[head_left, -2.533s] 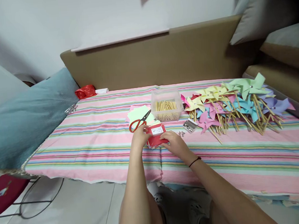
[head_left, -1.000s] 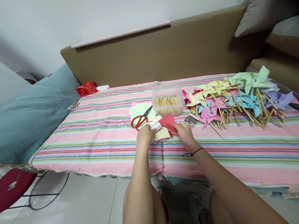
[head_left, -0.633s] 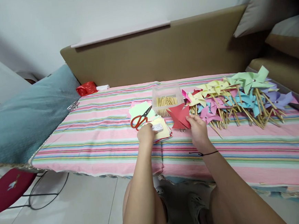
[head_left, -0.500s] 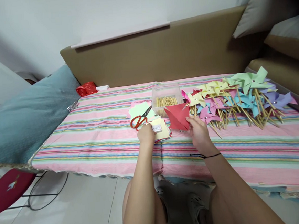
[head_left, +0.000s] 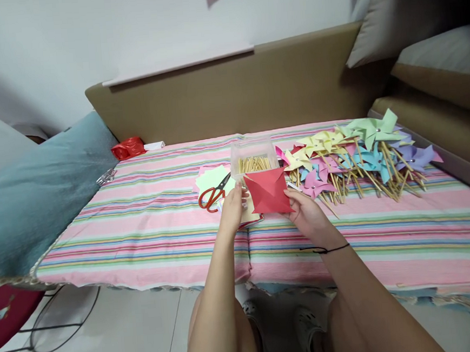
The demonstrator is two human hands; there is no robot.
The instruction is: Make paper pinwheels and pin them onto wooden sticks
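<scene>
My right hand (head_left: 308,213) pinches the lower right edge of a red square of paper (head_left: 268,192) with slits cut in from its corners. Just left of that sheet is my left hand (head_left: 234,204), fingers slightly apart and nothing visible in them. Beneath the left hand lies a stack of coloured paper squares (head_left: 251,212), partly hidden. Scissors with red handles (head_left: 209,198) rest on pale green paper (head_left: 215,175). Behind the red paper stands a clear plastic box (head_left: 253,147) of thin wooden sticks (head_left: 254,164). A small white object (head_left: 293,186) shows beside my right fingertips; its kind is unclear.
Finished paper pinwheels (head_left: 372,132) on sticks lie piled at the right. A striped cloth (head_left: 149,226) covers the seat. At the far left are a red plastic bundle (head_left: 128,148), a small white item (head_left: 154,146) and a shiny metallic item (head_left: 106,177). A red stool (head_left: 10,315) stands on the floor.
My left hand has let go of the small white labelled object and turned up beside the red paper. The red paper has shifted slightly left and down, and the camera view has moved.
</scene>
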